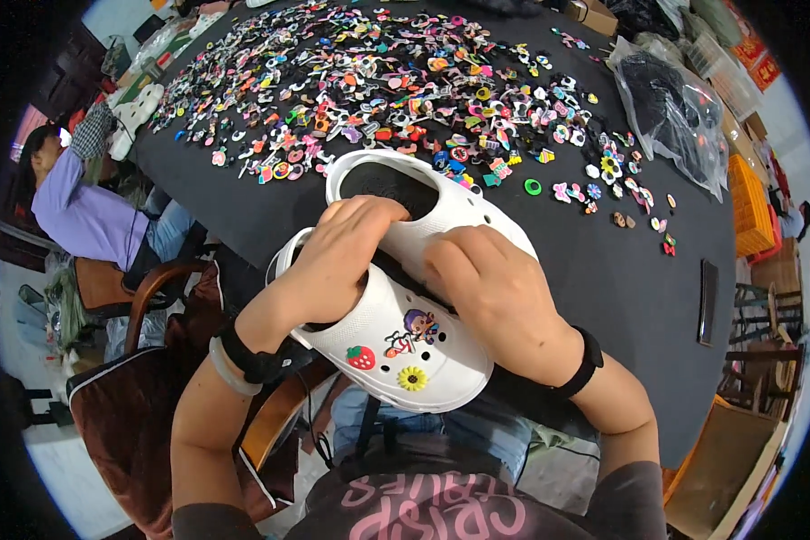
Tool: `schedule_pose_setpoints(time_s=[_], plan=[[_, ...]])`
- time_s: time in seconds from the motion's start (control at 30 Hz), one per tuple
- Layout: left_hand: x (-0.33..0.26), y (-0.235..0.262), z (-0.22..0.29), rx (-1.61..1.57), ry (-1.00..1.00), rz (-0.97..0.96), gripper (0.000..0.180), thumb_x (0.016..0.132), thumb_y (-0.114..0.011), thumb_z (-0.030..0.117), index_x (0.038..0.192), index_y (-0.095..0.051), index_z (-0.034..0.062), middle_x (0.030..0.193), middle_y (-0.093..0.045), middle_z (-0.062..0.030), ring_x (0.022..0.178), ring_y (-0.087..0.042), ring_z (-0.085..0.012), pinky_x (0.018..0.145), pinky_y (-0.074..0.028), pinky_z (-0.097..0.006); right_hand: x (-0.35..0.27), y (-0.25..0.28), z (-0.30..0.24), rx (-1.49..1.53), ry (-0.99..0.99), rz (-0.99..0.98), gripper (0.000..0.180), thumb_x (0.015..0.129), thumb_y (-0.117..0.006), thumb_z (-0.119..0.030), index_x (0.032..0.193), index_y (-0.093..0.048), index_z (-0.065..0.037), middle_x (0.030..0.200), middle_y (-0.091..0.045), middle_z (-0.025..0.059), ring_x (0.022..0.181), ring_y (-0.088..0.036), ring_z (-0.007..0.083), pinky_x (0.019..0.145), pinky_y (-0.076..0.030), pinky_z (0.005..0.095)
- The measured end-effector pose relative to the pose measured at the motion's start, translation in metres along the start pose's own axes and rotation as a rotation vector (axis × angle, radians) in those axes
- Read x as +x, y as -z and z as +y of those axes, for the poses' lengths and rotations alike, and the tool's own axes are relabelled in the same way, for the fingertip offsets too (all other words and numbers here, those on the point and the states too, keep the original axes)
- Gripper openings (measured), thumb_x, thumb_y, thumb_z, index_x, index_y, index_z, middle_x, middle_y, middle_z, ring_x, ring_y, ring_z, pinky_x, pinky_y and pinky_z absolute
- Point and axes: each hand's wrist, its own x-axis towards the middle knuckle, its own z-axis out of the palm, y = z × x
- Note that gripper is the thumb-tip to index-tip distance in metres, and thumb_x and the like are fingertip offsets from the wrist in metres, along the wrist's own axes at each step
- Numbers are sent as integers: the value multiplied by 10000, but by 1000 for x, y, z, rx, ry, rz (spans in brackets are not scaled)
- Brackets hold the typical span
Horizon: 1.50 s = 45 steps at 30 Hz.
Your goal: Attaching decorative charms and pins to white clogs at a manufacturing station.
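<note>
Two white clogs sit side by side in front of me at the table's near edge. The near clog (441, 378) carries a strawberry charm (361, 358), a yellow sunflower charm (412, 379), a purple-haired cartoon figure charm (419, 326) and a small red-and-white charm (398, 344). No charm shows on the visible part of the far clog (490, 220). My left hand (333, 256) is closed over the near clog's opening, its fingers reaching toward the far clog. My right hand (499, 297) curls over the gap between both clogs, closed against the far one; its fingertips are hidden.
A wide heap of colourful shoe charms (369, 81) covers the far part of the black table (621, 297). A dark phone (707, 301) lies near the right edge, a clear plastic bag (670, 112) at the far right. On the left sits another person (90, 207) in a purple top.
</note>
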Motion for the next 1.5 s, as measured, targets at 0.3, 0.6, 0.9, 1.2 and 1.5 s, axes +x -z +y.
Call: schedule_pose_setpoints(time_s=[0.3,0.6,0.9,1.2,1.5], plan=[[1,1,0,17,37,-31,512,735,-661,66,1215,-492,9,1202,-557,-173,1187,-496,-363,995,-362,-438,8,7,16,227,98,-91,222,728,-728,-74,898,-585,-79,756,-587,56,689,-595,249,608,-490,375],[2,1,-2,40,43,-65,532,723,-645,40,1228,-484,-10,1227,-553,-184,1203,-489,-367,1010,-361,-444,10,7,27,275,374,-105,163,721,-640,-127,842,-553,-61,819,-554,70,775,-596,246,659,-511,364],[2,-1,-3,-5,0,-19,511,705,-605,-2,1205,-498,-14,1214,-565,-190,1192,-497,-374,1010,-367,-442,-7,3,34,297,149,-42,193,736,-721,-131,840,-578,-54,900,-620,82,796,-622,248,672,-519,365],[-1,-3,-5,14,-20,25,530,649,-594,-48,1168,-500,1,1183,-568,-180,1177,-502,-379,1008,-366,-452,-1,8,-12,-78,-121,-75,262,758,-724,-140,959,-577,-58,823,-570,84,749,-612,248,643,-512,350],[-6,-5,-7,-9,-40,81,508,648,-610,-28,1144,-501,5,1164,-576,-180,1165,-513,-374,1003,-371,-448,9,14,-3,-25,-44,-212,231,745,-700,-121,926,-584,-40,880,-594,98,806,-613,270,707,-511,376]])
